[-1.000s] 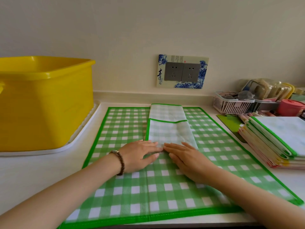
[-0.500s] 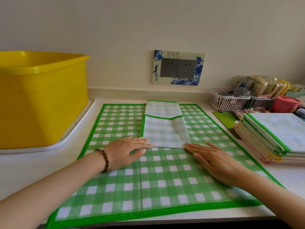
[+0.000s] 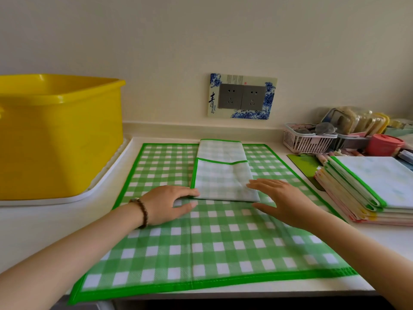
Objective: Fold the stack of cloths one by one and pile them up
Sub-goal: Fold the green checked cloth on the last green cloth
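A green-checked cloth with a green hem [image 3: 219, 247] lies spread flat on the counter. On its middle lies a narrow folded cloth [image 3: 223, 173], pale checked side up, reaching back to the far edge. My left hand [image 3: 169, 204] lies flat on the spread cloth, fingertips touching the folded cloth's near left corner. My right hand [image 3: 279, 200] is flat with fingers spread, its fingers over the folded cloth's near right corner. A stack of cloths [image 3: 366, 189] sits at the right.
A large yellow tub [image 3: 55, 135] stands on a white tray [image 3: 107, 175] at the left. A white basket [image 3: 308, 142], packets and a red lidded cup [image 3: 384, 144] crowd the back right. A wall socket plate [image 3: 242, 96] is behind. The counter's front edge runs just below the cloth.
Both hands moved apart from the middle of the folded cloth's near edge to its two corners. The right hand then came back in over the right corner.
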